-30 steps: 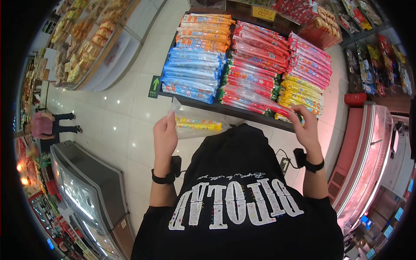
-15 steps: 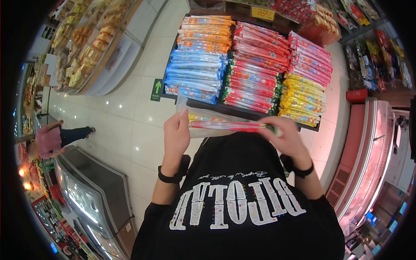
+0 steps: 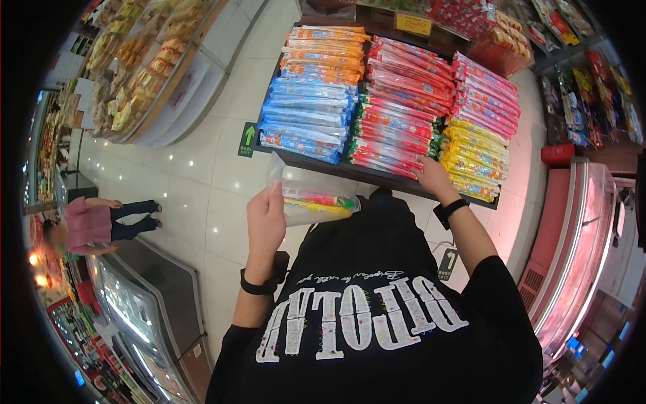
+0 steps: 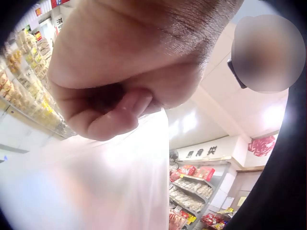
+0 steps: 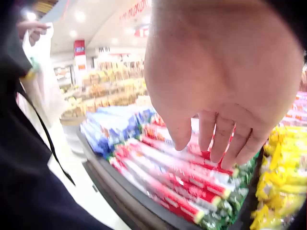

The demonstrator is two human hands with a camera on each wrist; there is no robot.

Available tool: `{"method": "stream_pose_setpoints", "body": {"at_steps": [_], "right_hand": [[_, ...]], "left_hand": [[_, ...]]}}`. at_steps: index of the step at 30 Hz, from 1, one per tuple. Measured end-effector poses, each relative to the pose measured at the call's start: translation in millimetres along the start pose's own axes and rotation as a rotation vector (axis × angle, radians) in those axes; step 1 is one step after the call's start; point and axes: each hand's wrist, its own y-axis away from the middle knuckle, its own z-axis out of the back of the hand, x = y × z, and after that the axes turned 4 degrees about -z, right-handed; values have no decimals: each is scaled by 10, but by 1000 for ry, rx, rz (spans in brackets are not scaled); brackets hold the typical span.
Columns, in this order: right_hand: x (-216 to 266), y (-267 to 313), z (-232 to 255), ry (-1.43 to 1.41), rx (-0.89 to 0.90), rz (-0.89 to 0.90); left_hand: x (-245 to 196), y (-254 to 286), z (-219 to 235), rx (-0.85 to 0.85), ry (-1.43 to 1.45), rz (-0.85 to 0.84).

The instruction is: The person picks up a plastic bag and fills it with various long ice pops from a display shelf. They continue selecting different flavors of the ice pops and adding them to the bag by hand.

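My left hand point(image 3: 266, 214) grips the top of a clear plastic bag point(image 3: 296, 176). Through its film show a red stick-shaped packet point(image 3: 316, 198) with a green end and yellow packets point(image 3: 303, 209) below it. In the left wrist view the fingers curl round the bunched plastic. My right hand point(image 3: 434, 180) is at the near end of the red-and-green stick packets point(image 3: 390, 135). The right wrist view shows its fingers point(image 5: 221, 140) reaching down over these packets, loosely extended, with the thumb apart and nothing held.
Rows of blue packets point(image 3: 306, 111), orange packets point(image 3: 323, 50), pink packets point(image 3: 488, 94) and yellow packets point(image 3: 474, 158) share the dark display tray point(image 3: 377, 176). A freezer cabinet point(image 3: 145, 289) stands left, near a person in pink point(image 3: 91, 225). A lit refrigerated case point(image 3: 572, 236) is on the right.
The right hand carried a red-and-green packet from the tray to the bag, where it now lies inside. That hand has since moved back to the red-and-green row.
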Motion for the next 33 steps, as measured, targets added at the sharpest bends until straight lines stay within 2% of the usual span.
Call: {"method": "stream_pose_setpoints", "body": {"at_steps": [2,5,8,12,17,20,23,26,29,32,33], "right_hand": [[-130,-87,-244,158,2,36],[-34,-146,-306,347,-71,46],[-152,-276,-515,404,-147,66],[-154,-333,-500,422,-129,38],[-94,-276,-290,357,-166,121],[-304,-352,-470,277,-157,24],[-415,-374,-545,321,-229,79],[-161,-251,-157,267,-120,117],[-43,-76,160,-126,-159,116],[371,329,865,-276,-112,21],[437,452,1068,-306,-122,61]], "left_hand": [[-1,29,57,8,-6,32],[-51,57,42,-36,39,39],[71,49,23,-45,29,-28],[133,56,-17,-46,8,-47],[87,34,-63,-52,35,-38],[87,12,-35,-25,63,10],[178,-15,-39,-21,23,-66],[202,-22,-45,-27,13,-51],[276,-66,-32,-22,-4,-43],[225,-86,-57,-42,25,-12],[225,-91,-68,-48,28,-21]]}}
